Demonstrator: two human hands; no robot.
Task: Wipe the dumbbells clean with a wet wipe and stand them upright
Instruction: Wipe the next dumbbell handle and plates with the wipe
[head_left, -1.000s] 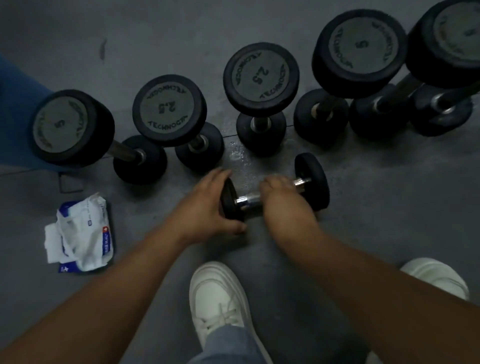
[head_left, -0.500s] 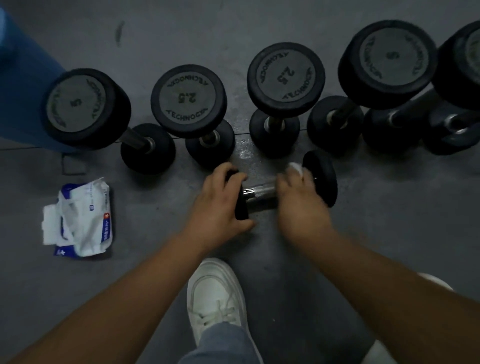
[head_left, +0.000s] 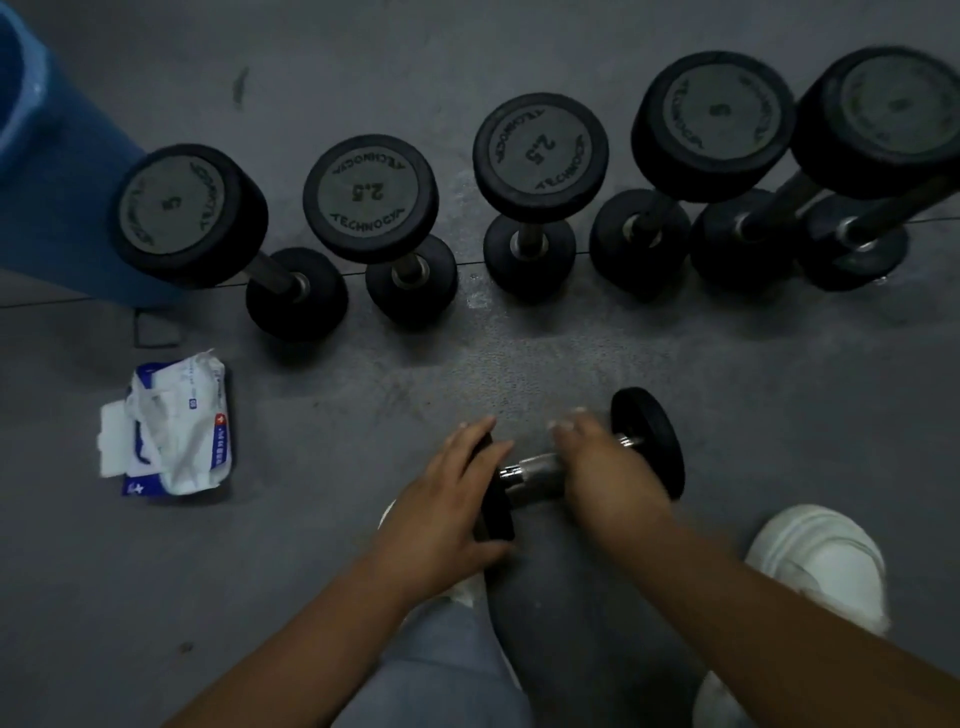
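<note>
White sneakers (head_left: 821, 566), grey-blue trousers (head_left: 431, 670), bare forearms (head_left: 291, 670)

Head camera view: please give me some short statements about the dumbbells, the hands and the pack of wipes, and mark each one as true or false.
1. The small black dumbbell with a chrome handle lies on its side on the grey floor. True.
2. The left hand grips one black end of it. True.
3. The white and blue pack of wet wipes lies to the right of the right hand. False: the white and blue pack of wet wipes lies on the floor, left of the left hand.
4. The upright dumbbell nearest the blue container is marked 2.5. False: that upright black dumbbell beside the blue container is marked 5.
5. The right hand is on the chrome handle. True.
</note>
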